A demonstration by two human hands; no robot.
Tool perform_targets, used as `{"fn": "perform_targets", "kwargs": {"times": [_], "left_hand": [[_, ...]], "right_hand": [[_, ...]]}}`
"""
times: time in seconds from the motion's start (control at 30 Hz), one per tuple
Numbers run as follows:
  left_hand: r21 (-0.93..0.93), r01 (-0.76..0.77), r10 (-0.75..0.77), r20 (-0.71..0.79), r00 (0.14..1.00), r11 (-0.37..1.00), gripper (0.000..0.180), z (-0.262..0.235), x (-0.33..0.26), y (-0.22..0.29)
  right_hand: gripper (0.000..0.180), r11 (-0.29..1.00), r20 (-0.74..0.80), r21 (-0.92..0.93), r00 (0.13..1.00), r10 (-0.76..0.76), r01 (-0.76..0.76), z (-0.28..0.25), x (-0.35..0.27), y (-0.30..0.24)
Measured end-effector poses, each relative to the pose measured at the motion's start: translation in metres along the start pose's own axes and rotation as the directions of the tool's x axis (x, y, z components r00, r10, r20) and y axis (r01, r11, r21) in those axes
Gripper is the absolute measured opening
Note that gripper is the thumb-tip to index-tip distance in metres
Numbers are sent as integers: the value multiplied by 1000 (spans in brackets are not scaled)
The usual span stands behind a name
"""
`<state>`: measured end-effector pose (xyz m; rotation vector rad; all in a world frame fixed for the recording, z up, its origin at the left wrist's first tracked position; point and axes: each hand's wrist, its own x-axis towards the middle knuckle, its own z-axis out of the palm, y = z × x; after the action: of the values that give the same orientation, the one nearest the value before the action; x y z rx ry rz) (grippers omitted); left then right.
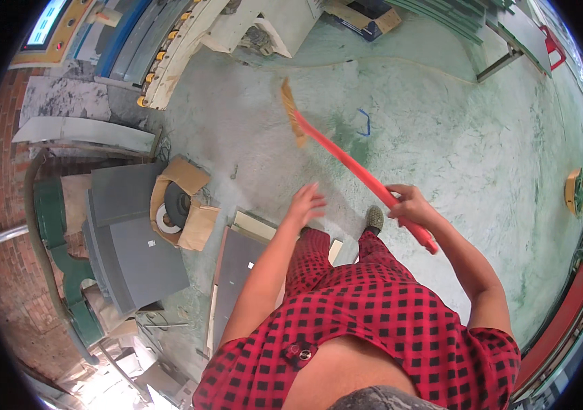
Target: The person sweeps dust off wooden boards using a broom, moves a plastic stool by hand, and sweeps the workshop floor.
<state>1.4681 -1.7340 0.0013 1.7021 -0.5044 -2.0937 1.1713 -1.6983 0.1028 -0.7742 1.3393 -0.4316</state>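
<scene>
So the right hand (411, 205) is holding a broom (356, 167), with the thumb and fingers wrapping around the lower part of the red handle and a bit of it poking out past the grip. The broom is slanting up and away to the left, out in front of the person, and its yellow bristles (291, 106) are sitting at the far end, over the pale green floor (469, 143). Can't tell if they're actually touching it.

Left hand (306, 205) is hanging open, fingers loosely spread and a little blurry, well apart from the broom and just above the left leg. A shoe (374, 216) is showing between the two hands.

Around all that: a bent blue strip (368, 124) is lying on the floor to the right of the bristles. Over on the left, an open cardboard box (200, 225) is holding a black disc (177, 203) and a white ring (160, 219), right beside a stack of dark boards (142, 256). A green frame (74, 272) is standing left of the boards. Way over on the right, a round yellow thing (571, 193) is sitting near the edge of the view.
</scene>
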Motion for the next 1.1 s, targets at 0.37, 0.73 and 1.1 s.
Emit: {"fn": "perform_targets", "kwargs": {"times": [0.37, 0.73, 1.1], "left_hand": [[-383, -388, 165, -500, 850, 838, 26, -39, 142, 49], [-361, -57, 32, -75, 997, 931, 20, -40, 192, 50], [236, -10, 0, 41, 999, 972, 31, 104, 161, 19]], "right_hand": [[65, 942, 357, 332, 930, -84, -42, 125, 170, -59], [32, 964, 118, 230, 987, 110, -135, 124, 254, -52], [32, 793, -156, 588, 940, 303, -158, 61, 145, 4]]}}
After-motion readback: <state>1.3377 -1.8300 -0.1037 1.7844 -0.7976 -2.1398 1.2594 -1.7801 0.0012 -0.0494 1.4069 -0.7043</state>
